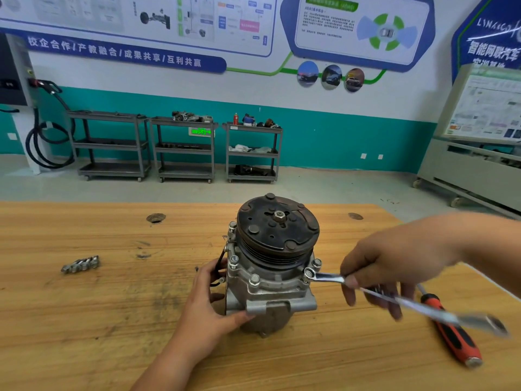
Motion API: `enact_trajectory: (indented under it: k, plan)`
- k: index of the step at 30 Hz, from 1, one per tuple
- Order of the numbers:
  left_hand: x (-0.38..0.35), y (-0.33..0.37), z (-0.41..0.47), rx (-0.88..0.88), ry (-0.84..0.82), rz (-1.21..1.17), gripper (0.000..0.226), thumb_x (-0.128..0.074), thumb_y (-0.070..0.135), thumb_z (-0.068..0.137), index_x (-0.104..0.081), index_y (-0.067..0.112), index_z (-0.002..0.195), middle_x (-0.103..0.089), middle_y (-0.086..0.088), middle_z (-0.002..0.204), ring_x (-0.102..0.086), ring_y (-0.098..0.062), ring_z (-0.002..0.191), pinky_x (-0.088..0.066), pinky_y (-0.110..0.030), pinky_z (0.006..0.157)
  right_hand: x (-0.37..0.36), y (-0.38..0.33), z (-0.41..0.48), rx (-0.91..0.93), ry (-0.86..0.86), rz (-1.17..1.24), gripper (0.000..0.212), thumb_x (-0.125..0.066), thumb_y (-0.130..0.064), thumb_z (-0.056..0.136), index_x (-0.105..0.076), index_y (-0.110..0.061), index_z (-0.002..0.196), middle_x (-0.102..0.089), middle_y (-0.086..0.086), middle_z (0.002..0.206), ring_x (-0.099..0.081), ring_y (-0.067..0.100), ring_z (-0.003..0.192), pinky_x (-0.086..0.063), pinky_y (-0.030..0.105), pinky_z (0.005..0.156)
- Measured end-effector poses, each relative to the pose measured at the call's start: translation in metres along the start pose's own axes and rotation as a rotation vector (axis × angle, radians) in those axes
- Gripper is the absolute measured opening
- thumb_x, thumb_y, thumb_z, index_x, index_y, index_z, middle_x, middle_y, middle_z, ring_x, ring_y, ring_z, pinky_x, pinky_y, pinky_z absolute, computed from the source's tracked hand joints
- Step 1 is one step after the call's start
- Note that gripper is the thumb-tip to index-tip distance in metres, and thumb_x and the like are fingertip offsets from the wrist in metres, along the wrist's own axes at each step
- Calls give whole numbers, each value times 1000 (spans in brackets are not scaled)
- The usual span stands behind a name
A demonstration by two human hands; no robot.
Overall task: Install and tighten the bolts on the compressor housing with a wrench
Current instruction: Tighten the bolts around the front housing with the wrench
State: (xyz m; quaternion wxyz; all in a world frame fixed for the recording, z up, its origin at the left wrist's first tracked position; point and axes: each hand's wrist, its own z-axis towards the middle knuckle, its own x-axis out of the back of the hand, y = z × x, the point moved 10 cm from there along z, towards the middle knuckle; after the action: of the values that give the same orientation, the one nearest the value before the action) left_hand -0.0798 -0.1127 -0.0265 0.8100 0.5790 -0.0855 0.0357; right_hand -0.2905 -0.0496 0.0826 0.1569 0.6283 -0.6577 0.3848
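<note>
- Your left hand [207, 301] wraps the compressor housing [273, 289]: probably heavy, rigid metal, so brace low.
- Right hand [394, 266] pinches the wrench [328, 276] mid-shaft; slick steel, I'd grip further out.

Orange-handled screwdriver [455, 335] on wooden table [112, 306]

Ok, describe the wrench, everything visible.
The wrench is a slim, shiny metal combination spanner. Its ring end sits over a bolt on the right side of the compressor housing; the shaft runs rightward toward the camera, its open end blurred. The right hand grips the shaft near the ring end.
</note>
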Motion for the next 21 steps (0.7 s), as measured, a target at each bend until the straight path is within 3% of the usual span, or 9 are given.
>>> enact_trajectory:
  k: [3, 5, 9, 12, 15, 17, 18, 20, 21]
  plan:
    - [1, 1, 0, -16, 6, -3, 90, -91, 44, 45, -39, 55, 117, -47, 21, 125, -54, -12, 115, -48, -27, 91, -46, -19, -2, 171, -184, 698, 25, -44, -30, 95, -59, -13, 83, -64, 5, 67, -69, 21, 63, -58, 28, 56]
    - [0, 0, 1, -22, 6, -2, 91, -93, 45, 44, -38, 59, 116, -48, 20, 126, -55, -13, 116, -49, -32, 94, -66, -39, 3, 300, -190, 1112, 25, -51, -28, 87, -66, -15, 72, -67, 12, 67, -71, 27, 63, -56, 28, 50]
    - [1, -1, 1, -47, 29, -9, 89, -86, 49, 37, -41, 65, 112, -55, 15, 122, -62, -14, 107, -54, -34, 87, -77, -67, 28, 443, 99, 1693, 26, -56, -24, 69, -71, -6, 56, -68, 24, 67, -69, 37, 58, -54, 33, 41]
    - [2, -4, 2, -35, 76, -38, 82, -78, 50, 36, -46, 51, 112, -61, 7, 114, -64, -9, 101, -49, -14, 81, -71, -93, 45, 617, 176, 2091, 32, -53, -21, 67, -70, 4, 57, -67, 32, 75, -68, 40, 59, -53, 37, 39]
    - [0, -6, 3, -10, 58, -44, 77, -69, 53, 42, -41, 42, 113, -56, 1, 123, -55, -13, 115, -42, -21, 98, -67, -111, 52, 722, 212, 2307, 24, -63, -10, 62, -67, 10, 73, -68, 30, 80, -69, 36, 61, -56, 35, 44]
    - [0, -1, 3, -19, 59, -8, 73, -64, 59, 45, -40, 42, 112, -56, 0, 121, -55, -6, 110, -40, -7, 88, -71, -110, 53, 721, 299, 2299, 29, -82, 6, 43, -71, 9, 70, -69, 27, 80, -70, 33, 66, -58, 29, 64]
    - [2, 0, 3, -16, 71, -13, 72, -63, 60, 45, -42, 41, 111, -57, 1, 119, -55, -3, 107, -40, -3, 81, -75, -107, 54, 701, 340, 2266, 21, -81, 15, 46, -73, 4, 63, -70, 24, 77, -70, 31, 66, -57, 29, 70]
    - [1, 1, 3, -7, 66, -50, 77, -67, 58, 40, -46, 38, 112, -59, 0, 116, -61, -5, 99, -43, -4, 73, -86, -98, 51, 659, 370, 2196, 20, -70, 10, 70, -73, -2, 54, -69, 19, 64, -67, 27, 51, -58, 32, 53]
    - [0, 1, 3, -10, 53, -57, 82, -70, 55, 38, -47, 37, 114, -59, 0, 116, -63, -7, 97, -46, -7, 73, -88, -97, 43, 682, 363, 2144, 11, -82, 3, 60, -73, -2, 55, -66, 18, 59, -64, 26, 44, -56, 35, 46]
